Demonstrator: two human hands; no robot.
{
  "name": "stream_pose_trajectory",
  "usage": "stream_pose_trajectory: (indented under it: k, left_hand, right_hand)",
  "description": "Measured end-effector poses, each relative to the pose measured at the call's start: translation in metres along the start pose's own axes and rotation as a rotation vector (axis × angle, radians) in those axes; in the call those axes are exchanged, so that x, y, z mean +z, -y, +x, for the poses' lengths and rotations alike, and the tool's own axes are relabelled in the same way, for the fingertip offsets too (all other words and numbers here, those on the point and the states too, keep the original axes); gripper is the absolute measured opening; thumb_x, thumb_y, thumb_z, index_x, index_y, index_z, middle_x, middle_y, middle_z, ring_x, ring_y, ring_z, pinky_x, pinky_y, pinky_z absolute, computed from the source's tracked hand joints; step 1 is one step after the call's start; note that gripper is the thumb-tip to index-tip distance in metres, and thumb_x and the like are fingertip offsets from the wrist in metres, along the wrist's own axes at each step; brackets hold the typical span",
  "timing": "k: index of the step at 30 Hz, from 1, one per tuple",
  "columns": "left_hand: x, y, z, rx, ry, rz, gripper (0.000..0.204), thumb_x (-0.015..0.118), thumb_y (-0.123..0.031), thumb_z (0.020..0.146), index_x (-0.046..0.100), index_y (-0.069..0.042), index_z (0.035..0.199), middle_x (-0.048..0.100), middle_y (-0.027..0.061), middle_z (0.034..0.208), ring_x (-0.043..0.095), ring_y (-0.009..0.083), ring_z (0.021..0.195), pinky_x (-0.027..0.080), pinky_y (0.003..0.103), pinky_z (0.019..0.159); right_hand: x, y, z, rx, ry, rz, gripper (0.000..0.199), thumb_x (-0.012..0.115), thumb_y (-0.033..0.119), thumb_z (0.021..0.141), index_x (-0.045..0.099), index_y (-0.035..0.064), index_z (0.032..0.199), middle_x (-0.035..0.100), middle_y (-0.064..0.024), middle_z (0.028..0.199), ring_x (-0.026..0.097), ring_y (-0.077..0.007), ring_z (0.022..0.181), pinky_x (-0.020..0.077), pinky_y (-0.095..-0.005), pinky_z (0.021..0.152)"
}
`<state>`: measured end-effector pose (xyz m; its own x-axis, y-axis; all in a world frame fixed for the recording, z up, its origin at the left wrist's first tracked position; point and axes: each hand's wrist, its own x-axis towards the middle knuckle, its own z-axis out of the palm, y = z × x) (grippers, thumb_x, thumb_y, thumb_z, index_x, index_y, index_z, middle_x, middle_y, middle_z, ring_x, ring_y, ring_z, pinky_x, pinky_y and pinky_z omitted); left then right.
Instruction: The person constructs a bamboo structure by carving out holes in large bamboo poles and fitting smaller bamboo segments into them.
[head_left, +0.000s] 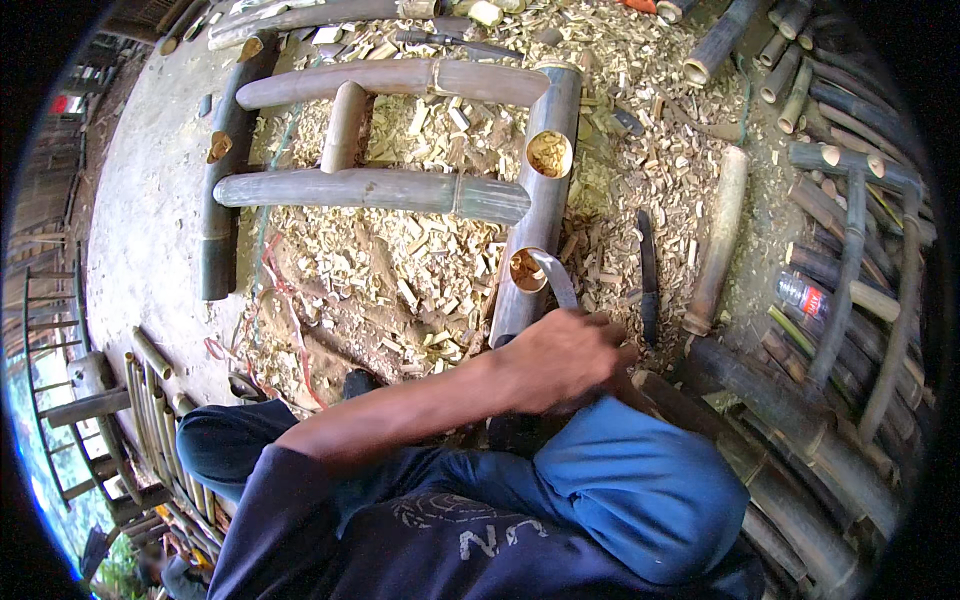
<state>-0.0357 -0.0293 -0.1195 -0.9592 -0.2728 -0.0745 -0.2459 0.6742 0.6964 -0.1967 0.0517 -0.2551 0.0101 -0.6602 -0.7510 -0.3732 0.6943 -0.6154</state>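
My left arm reaches across my lap, and my left hand [572,360] is closed around a knife [558,280] with a pale, narrow, slightly curved blade. The blade's tip lies at the rim of the lower round hole in a thick bamboo post [510,290]. A second, larger hole opens higher up on that post. Two bamboo rails [370,192] run left from it to another bamboo post [221,235], with a short bamboo strut [344,128] between them. The knife's handle is hidden by my hand. I cannot make out my right hand; my left hand and raised knee cover that area.
Wood shavings [420,280] cover the ground around the frame. A dark, long-bladed tool [648,280] and a loose bamboo pole [718,240] lie to the right. Stacked bamboo [800,430], a plastic bottle [802,294] and a ladder-like bamboo frame [850,270] fill the far right.
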Motion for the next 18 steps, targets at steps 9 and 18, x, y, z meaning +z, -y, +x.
stream_pose_trajectory:
  k: [9,18]
  left_hand:
    - [0.038,0.064,0.073,-0.244,-0.032,-0.252,0.095,0.075,-0.004,0.074,0.031,-0.02,0.156,0.038,0.0242,0.151,0.053,0.0461,0.128,0.051,0.049,0.103]
    - [0.036,0.082,0.054,-0.348,-0.655,-0.467,0.102,0.065,0.016,0.066,0.03,-0.016,0.157,0.027,0.0279,0.157,0.041,0.0504,0.138,0.042,0.048,0.114]
  right_hand:
    - [-0.068,0.041,0.025,-0.091,-0.268,-0.755,0.047,0.064,0.038,0.09,0.059,0.007,0.126,0.063,-0.0201,0.123,0.061,-0.036,0.115,0.049,-0.0474,0.099]
    - [-0.088,0.129,0.048,-0.574,-0.126,-1.241,0.04,0.07,0.026,0.077,0.063,0.0053,0.111,0.07,-0.0202,0.101,0.066,-0.0405,0.094,0.0514,-0.0517,0.081]
